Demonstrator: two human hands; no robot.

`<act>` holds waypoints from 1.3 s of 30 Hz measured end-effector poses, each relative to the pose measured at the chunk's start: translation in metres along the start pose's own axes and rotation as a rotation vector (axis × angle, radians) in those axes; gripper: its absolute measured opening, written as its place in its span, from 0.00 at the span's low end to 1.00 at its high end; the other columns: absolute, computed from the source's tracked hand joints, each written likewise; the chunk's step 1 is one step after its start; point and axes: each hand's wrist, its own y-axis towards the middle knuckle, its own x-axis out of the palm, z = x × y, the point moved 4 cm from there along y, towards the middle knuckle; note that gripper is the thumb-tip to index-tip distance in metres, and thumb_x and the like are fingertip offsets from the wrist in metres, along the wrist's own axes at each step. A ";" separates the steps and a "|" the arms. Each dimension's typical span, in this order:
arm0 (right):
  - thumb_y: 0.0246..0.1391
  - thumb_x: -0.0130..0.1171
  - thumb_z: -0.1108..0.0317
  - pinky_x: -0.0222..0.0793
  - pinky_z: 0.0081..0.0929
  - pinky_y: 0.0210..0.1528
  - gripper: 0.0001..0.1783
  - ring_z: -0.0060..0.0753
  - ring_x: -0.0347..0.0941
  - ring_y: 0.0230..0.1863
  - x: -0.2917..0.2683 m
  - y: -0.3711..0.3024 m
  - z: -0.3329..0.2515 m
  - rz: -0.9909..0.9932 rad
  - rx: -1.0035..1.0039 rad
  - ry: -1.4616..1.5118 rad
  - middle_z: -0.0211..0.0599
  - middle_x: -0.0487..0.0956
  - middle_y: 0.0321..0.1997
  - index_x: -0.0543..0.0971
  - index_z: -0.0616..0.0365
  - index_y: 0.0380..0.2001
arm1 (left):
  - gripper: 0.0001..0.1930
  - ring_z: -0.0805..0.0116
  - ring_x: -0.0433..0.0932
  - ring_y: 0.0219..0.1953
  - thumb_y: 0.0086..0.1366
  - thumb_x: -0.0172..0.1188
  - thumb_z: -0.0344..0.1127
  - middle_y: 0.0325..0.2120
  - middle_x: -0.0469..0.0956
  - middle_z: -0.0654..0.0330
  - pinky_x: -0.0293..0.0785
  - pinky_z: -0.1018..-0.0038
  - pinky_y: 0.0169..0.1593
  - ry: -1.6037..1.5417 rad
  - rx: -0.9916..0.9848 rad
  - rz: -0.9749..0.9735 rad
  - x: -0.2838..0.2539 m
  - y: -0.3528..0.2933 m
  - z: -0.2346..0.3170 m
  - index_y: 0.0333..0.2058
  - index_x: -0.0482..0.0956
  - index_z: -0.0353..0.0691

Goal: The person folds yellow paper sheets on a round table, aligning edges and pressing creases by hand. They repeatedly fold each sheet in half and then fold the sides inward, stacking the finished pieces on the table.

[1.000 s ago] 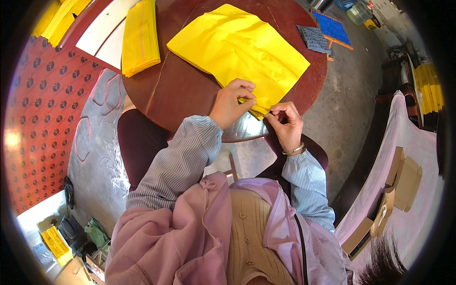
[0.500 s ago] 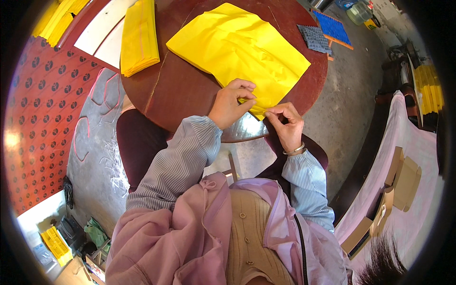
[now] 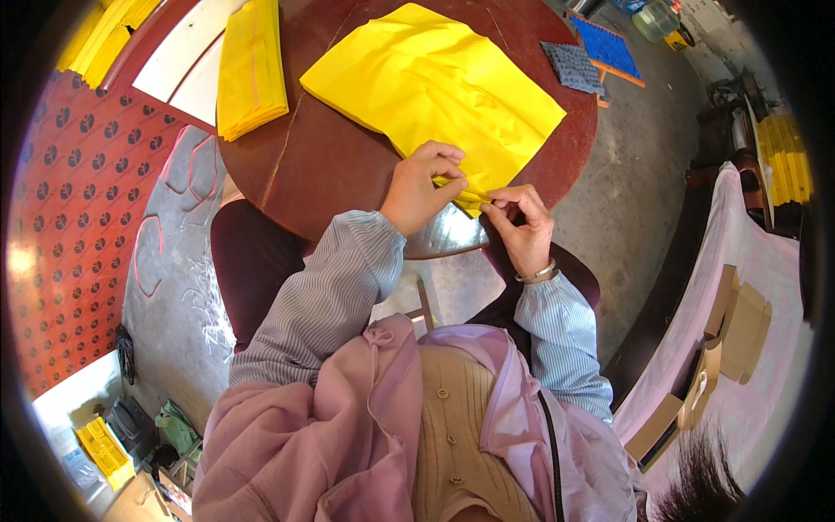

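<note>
step: near corner fold of yellow paper sheet [image 3: 435,83]. left hand [image 3: 422,187], right hand [image 3: 522,226] both pinched shut on corner. next, judged: crease needs firm press against round table [image 3: 330,165].

On the round dark-brown wooden table [image 3: 330,165], bare wood lies open between the folded stack of yellow paper [image 3: 250,65] at the left rim and the large crumpled yellow paper sheet [image 3: 435,83], which covers most of the middle. The left hand [image 3: 424,187] and right hand [image 3: 520,222] crowd the sheet's near corner at the table's front edge. A grey textured pad [image 3: 574,67] and blue framed mat [image 3: 609,54] sit just beyond the far right rim.
</note>
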 end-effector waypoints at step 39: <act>0.55 0.76 0.78 0.70 0.19 0.35 0.08 0.17 0.75 0.32 0.002 -0.001 0.009 -0.006 0.046 0.028 0.28 0.81 0.34 0.88 0.61 0.38 | 0.08 0.63 0.82 0.56 0.63 0.71 0.26 0.55 0.81 0.55 0.80 0.73 0.58 0.015 0.067 -0.099 -0.008 -0.001 0.001 0.40 0.88 0.32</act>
